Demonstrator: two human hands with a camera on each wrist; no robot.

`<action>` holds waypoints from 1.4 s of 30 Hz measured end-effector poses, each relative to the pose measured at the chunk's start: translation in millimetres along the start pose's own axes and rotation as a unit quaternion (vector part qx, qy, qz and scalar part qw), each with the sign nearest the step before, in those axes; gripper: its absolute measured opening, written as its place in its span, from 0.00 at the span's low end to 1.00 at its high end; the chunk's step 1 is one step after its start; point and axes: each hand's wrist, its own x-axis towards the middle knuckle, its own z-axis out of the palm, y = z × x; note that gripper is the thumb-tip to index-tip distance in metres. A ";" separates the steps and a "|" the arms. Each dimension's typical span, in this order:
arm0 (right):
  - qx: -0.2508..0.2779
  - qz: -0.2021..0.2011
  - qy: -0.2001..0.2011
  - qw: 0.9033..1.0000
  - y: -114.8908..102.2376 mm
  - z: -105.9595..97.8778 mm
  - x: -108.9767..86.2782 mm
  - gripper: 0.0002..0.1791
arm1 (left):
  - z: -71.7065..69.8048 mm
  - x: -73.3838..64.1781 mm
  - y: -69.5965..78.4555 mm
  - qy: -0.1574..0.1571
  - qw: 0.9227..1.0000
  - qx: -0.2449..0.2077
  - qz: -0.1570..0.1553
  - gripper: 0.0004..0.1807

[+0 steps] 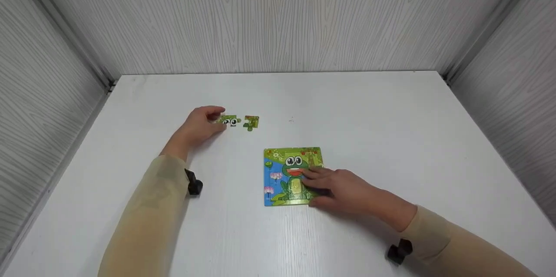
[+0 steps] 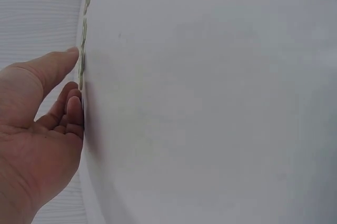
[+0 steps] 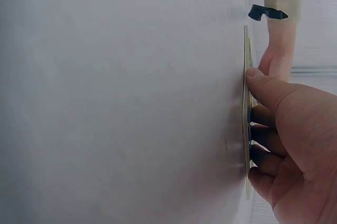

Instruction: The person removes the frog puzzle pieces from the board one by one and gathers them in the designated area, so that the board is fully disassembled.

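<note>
"Since the bare right hand (image 1: 339, 189) grasps nothing, why is it there?"

"Its fingers lie on the thin, square, green-and-blue frog puzzle board (image 1: 280, 181), thumb at the near edge, likely to steady it on the smooth white tabletop (image 1: 382, 129)."

"And beyond that hand?"

"Farther off, to its left, the bare left hand (image 1: 200, 124) has thumb and fingers bracketing a flat green jigsaw piece with cartoon eyes (image 1: 233, 120). Whether they pinch it, I can't tell; an edge hold would suit something so thin."

"Anything past that?"

"Yes, a small green jigsaw piece with a rounded knob (image 1: 252, 122) lies just beyond the eyed piece from the left hand, untouched. The slight gap between the pieces probably lets either be taken singly."
</note>
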 end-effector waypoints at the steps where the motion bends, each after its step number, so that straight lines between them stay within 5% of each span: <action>1: 0.000 0.000 -0.001 1.000 0.0 0.2 0.2 0.33 | -0.5 -0.5 0.6 0.003 1.000 0.002 -0.004 0.32; 12: -0.005 0.011 -0.013 1.000 -0.6 -2.7 1.4 0.34 | -15.3 -15.7 16.9 0.008 0.999 0.017 -0.030 0.32; 21: -0.007 0.013 -0.012 1.000 -1.5 -1.8 1.2 0.34 | -13.8 -31.2 41.7 -0.014 0.999 0.027 0.016 0.32; 28: -0.011 -0.009 -0.003 1.000 -0.4 -1.4 0.0 0.34 | 10.7 -38.6 62.2 -0.051 0.996 0.048 0.063 0.31; 34: 0.001 0.017 -0.015 1.000 -1.3 -3.5 0.9 0.35 | 39.1 -41.7 76.1 -0.095 0.987 0.072 0.105 0.29; 42: -0.011 0.022 -0.023 0.999 -1.6 -2.4 1.0 0.35 | 73.3 -46.7 87.3 -0.146 0.978 0.084 0.126 0.30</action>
